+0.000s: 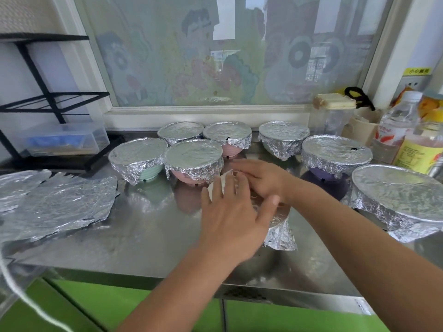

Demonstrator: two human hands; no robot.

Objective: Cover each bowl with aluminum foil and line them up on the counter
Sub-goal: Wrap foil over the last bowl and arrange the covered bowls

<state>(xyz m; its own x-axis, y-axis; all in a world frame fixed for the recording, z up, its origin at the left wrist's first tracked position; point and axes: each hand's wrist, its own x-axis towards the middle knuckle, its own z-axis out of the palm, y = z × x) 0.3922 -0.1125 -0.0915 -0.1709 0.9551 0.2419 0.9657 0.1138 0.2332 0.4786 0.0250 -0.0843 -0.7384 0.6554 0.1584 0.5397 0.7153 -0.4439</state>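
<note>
Head view, looking down at a steel counter (143, 236). Both hands meet over one bowl (216, 187) at the centre and hide nearly all of it. Only a pale sliver of rim shows at the left, so what it holds cannot be seen. Foil (280, 233) hangs crumpled down its near right side.

The left hand (235, 214) lies flat on top with its fingers straight and spread. The right hand (261, 180) rests on the far side of the top. Its fingertips are blurred and partly under the left fingers, so I cannot tell whether they pinch the foil or only press it.

Seven bowls are already sealed under foil, their contents hidden:
- a green bowl (137, 159);
- a pink bowl (194, 161) touching it;
- a bowl whose colour is hidden (181, 131), behind them;
- a second pink bowl (227, 136), also behind;
- another fully wrapped bowl (284, 137), further right;
- a purple bowl (335, 155);
- a larger covered bowl (402, 195), cut off by the right edge.

They stand in a loose cluster, not one straight line.

Loose foil sheets (55, 202) lie at the left, running out of frame. A clear plastic box (64, 140) under a black rack (48, 97) holds something blue and indistinct. Two bottles (398, 121) stand at the right edge, partly cropped.
</note>
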